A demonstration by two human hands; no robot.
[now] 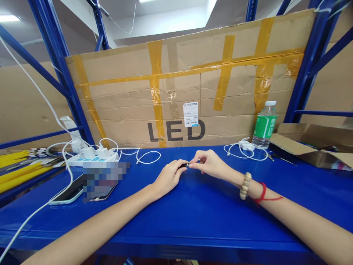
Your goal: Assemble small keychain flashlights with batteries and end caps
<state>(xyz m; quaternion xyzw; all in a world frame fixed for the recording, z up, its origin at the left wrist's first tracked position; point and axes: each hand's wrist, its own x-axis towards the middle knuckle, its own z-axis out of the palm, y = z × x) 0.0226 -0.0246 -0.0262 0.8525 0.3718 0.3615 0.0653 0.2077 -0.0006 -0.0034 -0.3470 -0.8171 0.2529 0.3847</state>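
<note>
My left hand [169, 177] is closed in a pinch on a small dark object [183, 165] with a shiny end, too small to name. From the other side my right hand [208, 162] pinches at the shiny end of the same object, thumb and forefinger together. Both hands are low over the middle of the blue shelf top [190, 217], the left one resting close to its surface. A beaded bracelet [245, 186] and a red string [263, 193] are on my right wrist and forearm.
To the left, two phones [70, 191] lie before a white power strip [79, 161] with plugs and cables. A water bottle [265, 125], coiled white cable [247, 146] and open cardboard box [311, 154] are at the right. Taped cardboard [124, 106] stands behind.
</note>
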